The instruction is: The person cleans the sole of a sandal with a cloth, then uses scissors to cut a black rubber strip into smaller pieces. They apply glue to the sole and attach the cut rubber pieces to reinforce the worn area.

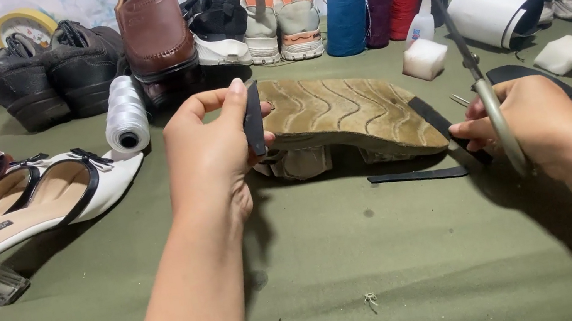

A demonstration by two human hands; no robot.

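Left hand [209, 146] is pinching a small dark rubber piece [254, 119] upright between thumb and fingers, just at the heel end of an upturned shoe with a worn tan sole [341, 115] lying mid-table on the green cloth [400, 273]. Right hand [531, 125] is gripping scissors [480, 83], blades pointing up and away, with a dark strip [445, 128] running from the sole edge under the fingers; can't tell if the blades are closed. Risks as I'm reading it: the rubber piece is being held by a thin pinch, so it could be slipping or rotating if pressed against the sole; the scissor tips are sitting close to the glue bottle [423, 23] and white block [425, 58], so a swing could be knocking them over; the shoe is resting loose, nothing bracing it. Clutter: a loose black strip [418, 176] lying just in front of the shoe, white thread spool [126, 118] and white heeled sandals [34, 201] to the left, thread cones [347, 16] and a row of shoes [154, 35] crowding the back edge, white roll [495, 10] at right.
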